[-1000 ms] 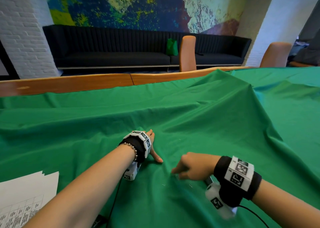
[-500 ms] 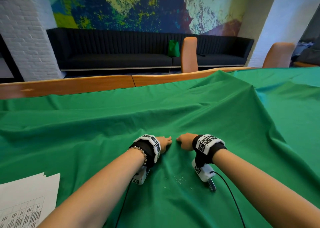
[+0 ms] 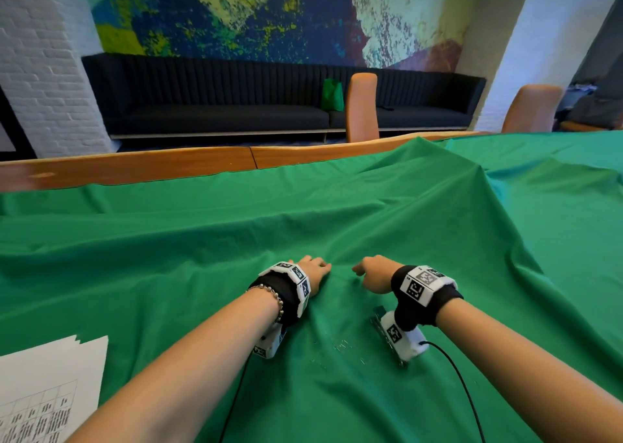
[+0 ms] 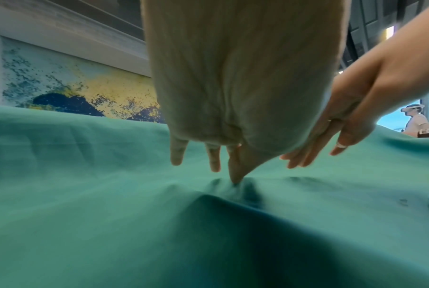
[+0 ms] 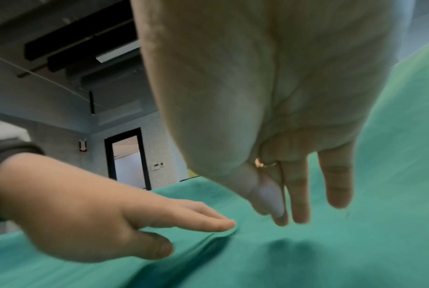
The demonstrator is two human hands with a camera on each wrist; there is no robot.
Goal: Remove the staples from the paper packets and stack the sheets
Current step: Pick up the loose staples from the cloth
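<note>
A stack of white printed sheets (image 3: pixel 50 392) lies at the lower left of the head view. Several loose staples (image 3: pixel 340 346) are scattered on the green cloth (image 3: pixel 202 257) between my forearms. A metal staple remover (image 3: pixel 384 329) lies on the cloth under my right wrist. My left hand (image 3: pixel 322 266) rests flat on the cloth, and its straight fingers (image 4: pixel 235 175) press a crease into it. My right hand (image 3: pixel 359 270) sits just to its right with straight fingers (image 5: pixel 299 210) pointing down at the cloth, holding nothing.
The cloth rises in a ridge (image 3: pixel 421 179) ahead and to the right. A wooden table edge (image 3: pixel 135 169) runs across the back, with orange chairs (image 3: pixel 362 105) and a dark sofa (image 3: pixel 219 105) behind it. Another person (image 4: pixel 415 120) stands far off.
My right hand left the spot by the staples, uncurled and moved forward beside the left hand. The left hand slid slightly forward. The hands now stand a little apart.
</note>
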